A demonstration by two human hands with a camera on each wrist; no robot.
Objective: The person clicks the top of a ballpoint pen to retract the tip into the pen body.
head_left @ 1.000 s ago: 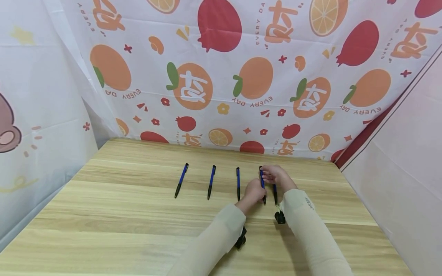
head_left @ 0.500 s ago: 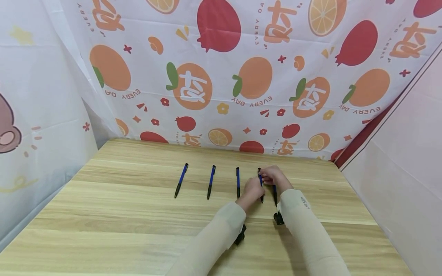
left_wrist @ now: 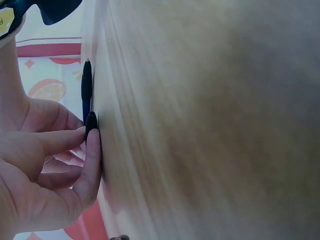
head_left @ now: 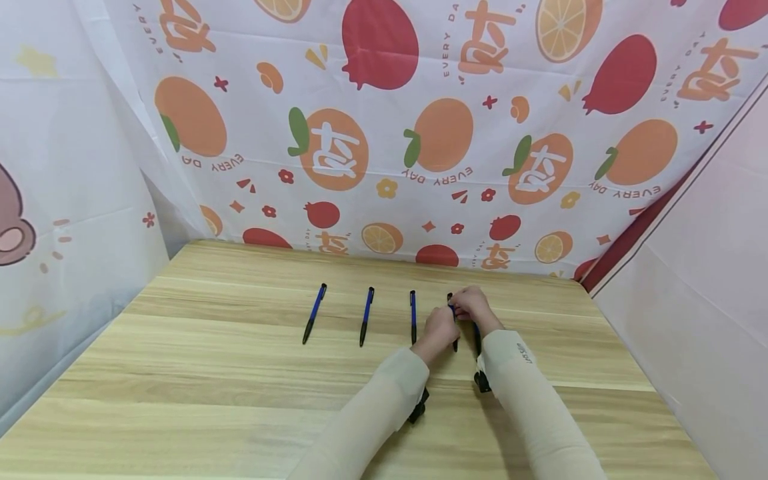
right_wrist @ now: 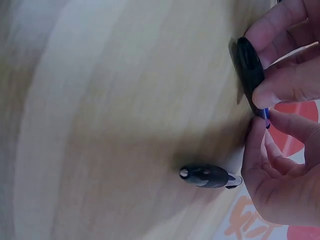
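Observation:
My left hand point(head_left: 441, 327) pinches the black grip end of a blue-and-black ballpoint pen point(right_wrist: 250, 70) between thumb and fingers, low over the wooden tabletop. Just beyond it, my right hand point(head_left: 472, 303) pinches the same pen near its clip end, and the fingers of both hands nearly meet. Much of the pen's blue barrel is hidden by the hands in the head view. Another such pen point(right_wrist: 205, 176) lies right beside it, partly under my right hand and wrist. To the left, three matching pens lie apart in a row: a slanted one point(head_left: 315, 313), a second point(head_left: 367, 317) and a third point(head_left: 413, 317).
The wood-grain table point(head_left: 198, 373) spreads out in front and to both sides. A fruit-printed cloth point(head_left: 384, 133) hangs behind its back edge, with pale cloth walls left and right. Black wrist devices point(head_left: 483, 382) sit under the sleeves.
Both hands have shifted slightly left with the pen between them, bringing it a little closer to the third pen. The other pens have stayed in place.

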